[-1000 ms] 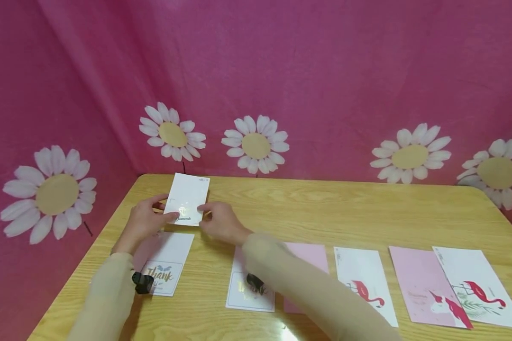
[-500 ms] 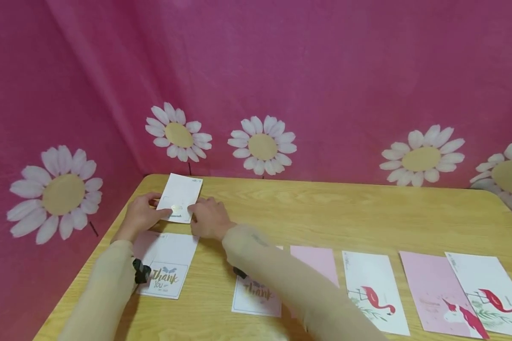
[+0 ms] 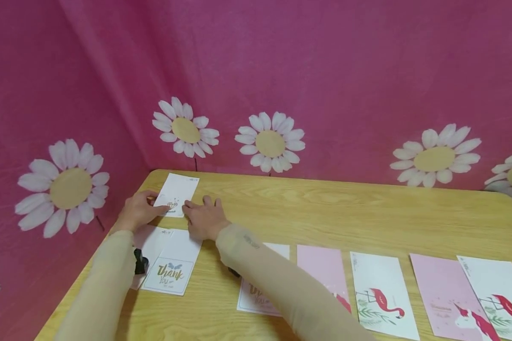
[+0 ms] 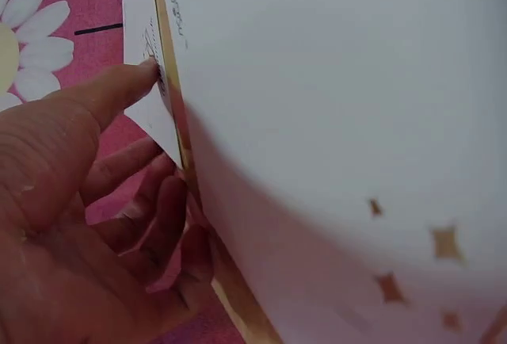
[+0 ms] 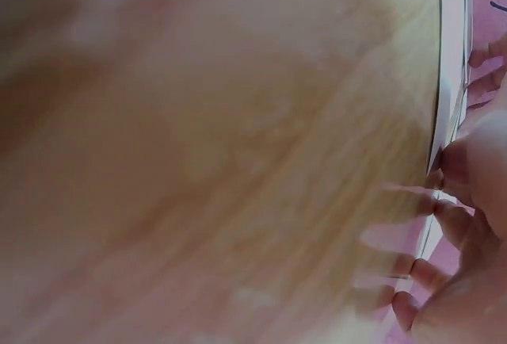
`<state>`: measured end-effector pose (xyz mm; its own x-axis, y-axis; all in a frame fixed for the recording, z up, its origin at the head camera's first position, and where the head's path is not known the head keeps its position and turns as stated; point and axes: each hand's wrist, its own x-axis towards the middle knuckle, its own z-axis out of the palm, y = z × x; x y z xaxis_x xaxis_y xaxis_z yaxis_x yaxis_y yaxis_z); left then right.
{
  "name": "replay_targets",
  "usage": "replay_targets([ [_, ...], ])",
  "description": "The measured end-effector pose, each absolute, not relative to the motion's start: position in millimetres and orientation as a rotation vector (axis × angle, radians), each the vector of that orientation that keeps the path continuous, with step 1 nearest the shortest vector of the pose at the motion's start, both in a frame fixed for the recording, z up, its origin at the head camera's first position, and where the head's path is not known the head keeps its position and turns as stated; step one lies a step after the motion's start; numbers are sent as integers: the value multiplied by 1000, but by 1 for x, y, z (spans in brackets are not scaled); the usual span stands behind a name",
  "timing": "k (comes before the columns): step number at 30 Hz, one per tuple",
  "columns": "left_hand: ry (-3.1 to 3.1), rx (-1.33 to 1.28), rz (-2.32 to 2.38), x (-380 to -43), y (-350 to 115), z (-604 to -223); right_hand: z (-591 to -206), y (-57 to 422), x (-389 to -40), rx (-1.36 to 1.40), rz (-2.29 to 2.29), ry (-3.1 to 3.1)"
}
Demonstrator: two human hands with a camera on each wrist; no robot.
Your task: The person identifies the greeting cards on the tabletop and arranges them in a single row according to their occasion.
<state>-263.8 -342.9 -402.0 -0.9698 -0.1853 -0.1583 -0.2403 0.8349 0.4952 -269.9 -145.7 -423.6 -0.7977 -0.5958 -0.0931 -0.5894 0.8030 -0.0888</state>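
At the table's far left corner lies a white card with a small diamond drawing and dark lettering at its lower end. My left hand pinches its lower left edge, thumb on the face and other fingers at the side; the left wrist view shows the thumb pressing there. Fingers spread, my right hand touches the card's right edge, its fingertips on the wood. Just below, a "Thank you" card lies beside a whitish card, which my left wrist partly hides. A whitish card with gold stars fills the left wrist view.
My right forearm covers part of another "Thank you" card and a pink card. Further right lie a flamingo card and a pink unicorn card, overlapped by another flamingo card. A pink daisy curtain borders the table.
Both hands have lowered the diamond card slightly left onto the table's far corner. My right hand has gone from pinching its edge to spread fingers. The head view has turned left.
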Motion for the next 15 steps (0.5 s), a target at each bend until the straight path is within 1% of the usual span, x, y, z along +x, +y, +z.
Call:
replay_targets([
  [4,2896,-358,708,-262,-343,-397,-425,-145,-270,-934,-88,2869],
  [15,2961,-310,544,-258,-341,-394,-423,-140,-268,-934,-88,2850],
])
